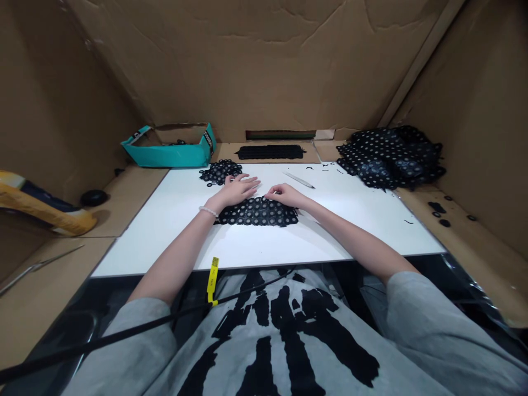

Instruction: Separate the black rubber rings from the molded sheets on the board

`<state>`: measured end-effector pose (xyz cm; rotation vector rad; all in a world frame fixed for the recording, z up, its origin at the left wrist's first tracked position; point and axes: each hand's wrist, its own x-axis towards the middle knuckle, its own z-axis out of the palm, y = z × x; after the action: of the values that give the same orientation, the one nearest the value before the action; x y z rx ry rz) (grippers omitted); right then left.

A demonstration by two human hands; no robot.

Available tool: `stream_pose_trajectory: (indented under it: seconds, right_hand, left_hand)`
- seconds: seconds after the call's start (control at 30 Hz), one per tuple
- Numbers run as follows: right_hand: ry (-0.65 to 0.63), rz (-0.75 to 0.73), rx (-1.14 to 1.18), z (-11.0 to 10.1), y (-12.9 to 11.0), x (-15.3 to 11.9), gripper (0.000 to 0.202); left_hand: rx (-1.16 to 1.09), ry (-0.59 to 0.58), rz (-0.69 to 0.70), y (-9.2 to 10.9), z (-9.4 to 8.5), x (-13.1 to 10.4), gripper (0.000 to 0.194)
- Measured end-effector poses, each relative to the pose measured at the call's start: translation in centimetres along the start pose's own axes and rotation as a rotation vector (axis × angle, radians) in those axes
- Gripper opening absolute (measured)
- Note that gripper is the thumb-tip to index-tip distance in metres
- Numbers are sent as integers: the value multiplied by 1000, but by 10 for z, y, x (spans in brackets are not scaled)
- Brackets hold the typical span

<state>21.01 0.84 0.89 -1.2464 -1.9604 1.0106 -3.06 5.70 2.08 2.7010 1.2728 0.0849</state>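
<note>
A black sheet of joined rings (264,212) lies flat on the white board (264,247) in front of me. My left hand (237,192) rests over its far left edge, palm down with the fingers stretched out. At the sheet's far right edge, my right hand (284,194) has thumb and fingers pinched together; whatever is between the fingertips is too small to make out. Just beyond my left hand sits a pile of loose black rings (223,171). A pale pointed tool (299,180), perhaps tweezers or a pen, lies behind my right hand.
A teal open box (173,156) stands back left. Black dotted sheets (390,157) are heaped back right. A stack of black strips (271,152) lies at the back. Scissors (41,264) and a yellow-and-black tool (45,203) lie left. A black cable (136,328) crosses my lap.
</note>
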Motion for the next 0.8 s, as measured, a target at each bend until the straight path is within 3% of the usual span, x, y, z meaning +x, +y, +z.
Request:
stream_pose_trajectory:
  seconds: [0.13, 0.23, 0.33, 0.47, 0.53, 0.6, 0.8]
  right_hand:
    - [-22, -46, -49, 0, 3, 2, 25]
    - [-28, -40, -61, -1, 4, 2, 21]
    - [-29, -35, -70, -2, 2, 2, 20]
    - [-35, -36, -69, -2, 1, 1, 20]
    - [-39, -24, -64, -2, 0, 1, 21]
    - [-42, -12, -61, -3, 0, 0, 21]
    - [-42, 10, -64, -3, 4, 1, 18]
  left_hand:
    - [-55, -141, -78, -12, 1, -1, 63]
    - [-37, -130, -129, -19, 5, -1, 69]
    - [5, -3, -130, -18, 4, 1, 69]
    - [29, 315, -175, -13, -10, 0, 51]
    - [-15, 327, -240, -14, -16, -1, 46]
    - [-55, 263, -266, -18, -17, -3, 43]
    - [-65, 278, -222, -27, -5, 0, 30]
